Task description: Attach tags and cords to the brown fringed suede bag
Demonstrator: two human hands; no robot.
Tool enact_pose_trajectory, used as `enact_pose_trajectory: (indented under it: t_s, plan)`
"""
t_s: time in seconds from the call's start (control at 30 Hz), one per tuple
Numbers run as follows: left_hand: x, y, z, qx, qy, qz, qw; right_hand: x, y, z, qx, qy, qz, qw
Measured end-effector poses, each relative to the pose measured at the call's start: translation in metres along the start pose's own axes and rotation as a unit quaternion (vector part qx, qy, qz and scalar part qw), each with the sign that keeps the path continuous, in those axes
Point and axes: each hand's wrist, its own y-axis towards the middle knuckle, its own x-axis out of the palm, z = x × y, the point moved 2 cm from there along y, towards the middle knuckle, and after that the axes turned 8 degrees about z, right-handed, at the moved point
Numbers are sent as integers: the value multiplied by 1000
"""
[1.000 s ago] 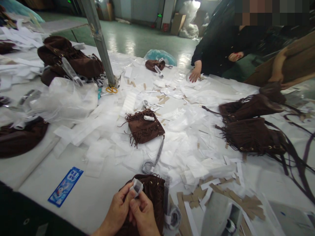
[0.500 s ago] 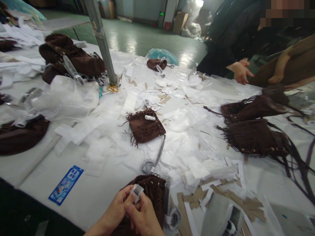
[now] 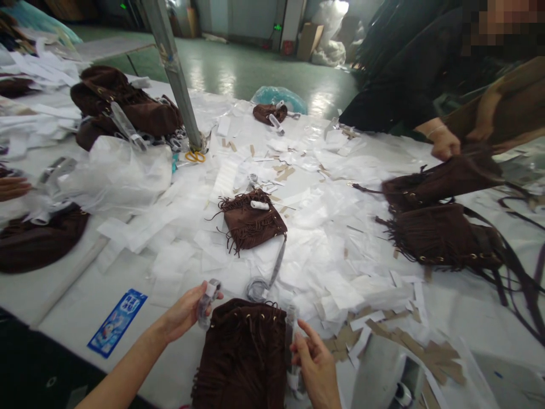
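Observation:
A dark brown fringed drawstring bag (image 3: 249, 352) with metal eyelets lies on the table in front of me. Beside its upper left corner, my left hand (image 3: 189, 309) is closed around a coiled, plastic-wrapped strap (image 3: 208, 298). At the bag's right edge my right hand (image 3: 315, 360) has thumb and fingers at another plastic-wrapped strap (image 3: 292, 329), which runs down along the side and ends in a coil. Farther up the table lies a smaller fringed brown bag (image 3: 255, 221) with a white wrapped piece on top and a wrapped strap trailing toward me.
White wrapping sheets (image 3: 336, 278) and brown card strips (image 3: 438, 360) cover much of the table. A tape dispenser (image 3: 383, 369) stands front right, a blue packet (image 3: 117, 324) front left. A metal post (image 3: 179, 85) rises near orange-handled scissors (image 3: 195, 156). A co-worker's hand (image 3: 445, 142) grips brown bags at right; another person's hand (image 3: 12, 187) shows at left.
My hands were together over the bag around a small clear-wrapped piece; now they are apart on either side of it. The co-worker's hand has moved onto a bag, and a hand has appeared at far left.

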Motion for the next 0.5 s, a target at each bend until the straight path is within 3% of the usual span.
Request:
enact_pose_trajectory:
  t_s: [0.1,0.33,0.5]
  plan:
    - [-4,14,2,5,8,-20,1000,-14,-1,12,4,-26,17,1000]
    - [-7,31,4,-30,34,-46,998,-19,-15,48,20,-78,-1,997]
    - [-10,44,7,23,57,-16,998,-28,-18,50,25,-83,47,995]
